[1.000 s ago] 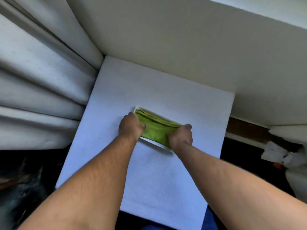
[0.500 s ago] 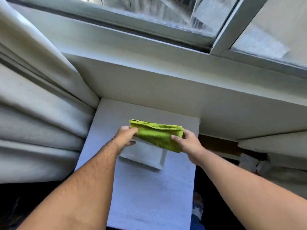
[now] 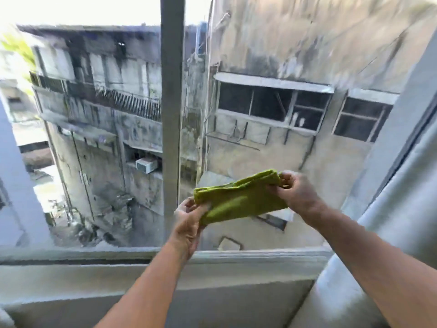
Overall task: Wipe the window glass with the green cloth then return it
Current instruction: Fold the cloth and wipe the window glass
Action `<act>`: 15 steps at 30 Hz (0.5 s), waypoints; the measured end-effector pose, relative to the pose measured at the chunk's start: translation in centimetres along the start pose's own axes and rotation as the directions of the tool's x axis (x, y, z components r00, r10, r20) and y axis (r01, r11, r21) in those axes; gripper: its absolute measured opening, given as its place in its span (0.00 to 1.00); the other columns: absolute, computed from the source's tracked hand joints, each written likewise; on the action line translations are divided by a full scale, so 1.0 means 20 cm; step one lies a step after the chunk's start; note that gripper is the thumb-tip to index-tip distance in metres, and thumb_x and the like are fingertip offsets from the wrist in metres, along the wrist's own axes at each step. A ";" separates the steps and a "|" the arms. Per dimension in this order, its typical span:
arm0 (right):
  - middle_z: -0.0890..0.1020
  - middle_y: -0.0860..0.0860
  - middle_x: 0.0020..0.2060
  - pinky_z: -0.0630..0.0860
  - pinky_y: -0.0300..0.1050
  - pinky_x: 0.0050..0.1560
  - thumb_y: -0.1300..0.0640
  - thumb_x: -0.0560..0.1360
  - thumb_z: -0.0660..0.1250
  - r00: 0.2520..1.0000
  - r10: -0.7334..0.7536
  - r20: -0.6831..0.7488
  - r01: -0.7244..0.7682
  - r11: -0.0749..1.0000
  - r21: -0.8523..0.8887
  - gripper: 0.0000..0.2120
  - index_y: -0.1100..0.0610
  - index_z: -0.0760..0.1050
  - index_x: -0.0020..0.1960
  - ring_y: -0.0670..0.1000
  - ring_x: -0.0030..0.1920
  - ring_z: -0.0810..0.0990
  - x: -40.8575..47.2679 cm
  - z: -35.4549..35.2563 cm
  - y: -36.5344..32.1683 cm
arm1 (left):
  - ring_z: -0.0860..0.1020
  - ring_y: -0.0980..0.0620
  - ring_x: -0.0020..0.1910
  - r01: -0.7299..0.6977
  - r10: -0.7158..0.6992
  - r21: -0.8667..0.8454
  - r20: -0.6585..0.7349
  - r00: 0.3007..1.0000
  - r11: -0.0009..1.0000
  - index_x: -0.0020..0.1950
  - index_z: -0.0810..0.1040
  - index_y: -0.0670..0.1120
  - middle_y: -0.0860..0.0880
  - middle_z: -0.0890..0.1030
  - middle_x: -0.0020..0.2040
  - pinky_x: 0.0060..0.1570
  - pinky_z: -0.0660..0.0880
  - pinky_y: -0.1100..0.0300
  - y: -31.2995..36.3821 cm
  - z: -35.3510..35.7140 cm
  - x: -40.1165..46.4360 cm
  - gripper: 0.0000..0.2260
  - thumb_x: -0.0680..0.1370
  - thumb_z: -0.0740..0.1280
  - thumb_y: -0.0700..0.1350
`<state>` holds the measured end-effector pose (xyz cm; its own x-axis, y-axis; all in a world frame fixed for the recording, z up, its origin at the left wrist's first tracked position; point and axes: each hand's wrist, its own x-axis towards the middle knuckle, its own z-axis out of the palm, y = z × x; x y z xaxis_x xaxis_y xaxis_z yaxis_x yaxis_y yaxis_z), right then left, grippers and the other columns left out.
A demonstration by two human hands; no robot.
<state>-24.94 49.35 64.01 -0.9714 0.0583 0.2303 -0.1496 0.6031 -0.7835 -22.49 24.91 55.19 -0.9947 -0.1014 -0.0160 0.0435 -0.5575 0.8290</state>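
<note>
The folded green cloth [image 3: 238, 200] hangs in the air in front of the right window pane [image 3: 283, 138], held between both hands. My left hand [image 3: 189, 223] pinches its lower left corner. My right hand [image 3: 295, 192] grips its upper right end. The cloth is stretched slightly, tilted up to the right, and I cannot tell whether it touches the glass. The picture is blurred by motion.
A grey upright frame bar [image 3: 171, 114] splits the window into two panes. The white sill [image 3: 118, 275] runs along the bottom. A pale curtain [image 3: 390, 233] hangs at the right. Old buildings show through the glass.
Both hands lifted the cloth off the white tray on the low table up to window height. My view swung upward from the table to the glass.
</note>
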 end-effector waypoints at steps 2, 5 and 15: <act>0.87 0.58 0.45 0.82 0.52 0.51 0.59 0.72 0.76 0.965 -0.095 -0.245 0.069 0.991 -0.112 0.11 0.58 0.84 0.54 0.59 0.46 0.84 0.14 -0.25 -0.10 | 0.81 0.48 0.41 -0.212 0.205 0.092 0.081 0.975 0.973 0.53 0.77 0.44 0.42 0.83 0.46 0.37 0.82 0.62 0.18 0.29 0.08 0.13 0.74 0.70 0.28; 0.87 0.60 0.45 0.78 0.45 0.46 0.62 0.71 0.71 0.814 -0.169 -0.555 0.161 0.985 -0.063 0.12 0.58 0.84 0.54 0.60 0.45 0.84 0.33 -0.54 -0.26 | 0.82 0.50 0.38 -0.551 0.493 0.234 0.265 0.829 0.801 0.52 0.77 0.43 0.43 0.83 0.44 0.35 0.82 0.62 0.43 0.71 0.18 0.16 0.71 0.72 0.26; 0.39 0.58 0.82 0.46 0.51 0.81 0.40 0.82 0.57 0.816 -0.265 -0.514 0.312 0.950 0.007 0.46 0.60 0.30 0.80 0.58 0.82 0.40 0.64 -0.34 -0.49 | 0.81 0.51 0.35 -0.680 0.772 0.705 0.315 0.553 0.199 0.51 0.70 0.48 0.51 0.80 0.46 0.29 0.74 0.70 0.49 1.07 0.42 0.18 0.72 0.78 0.41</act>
<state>-34.70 49.67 78.52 -0.6584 0.2965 0.6918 -0.4469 0.5855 -0.6763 -32.42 36.25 75.25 -0.5454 -0.2268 0.8069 0.6198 0.5390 0.5704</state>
